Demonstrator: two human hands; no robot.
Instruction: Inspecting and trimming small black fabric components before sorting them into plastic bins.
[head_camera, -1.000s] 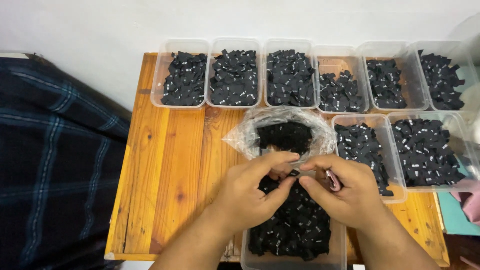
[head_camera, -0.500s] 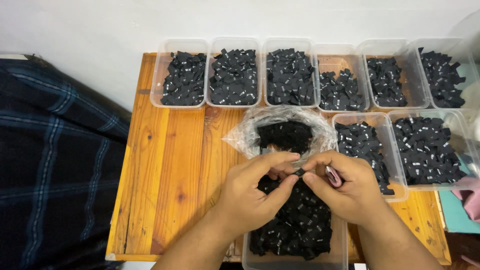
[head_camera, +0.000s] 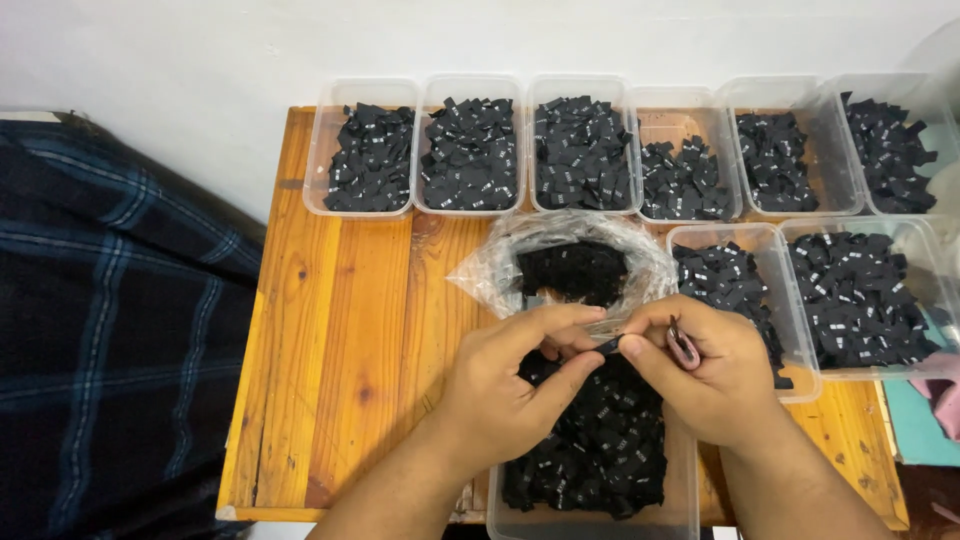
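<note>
Hands (head_camera: 600, 375) pinch small black fabric label (head_camera: 607, 346).

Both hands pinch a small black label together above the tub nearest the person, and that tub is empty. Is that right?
Not quite. In the head view the nearest tub is not empty: it holds a heap of small black labels. The rest stands: the left hand and the right hand pinch one small black label between them above it.

Small black label piece (head_camera: 608, 346): flat, dark, pinched between fingertips of both hands, held just above clear tray (head_camera: 682, 500) heaped with black labels with white print, at bench's near edge.
</note>
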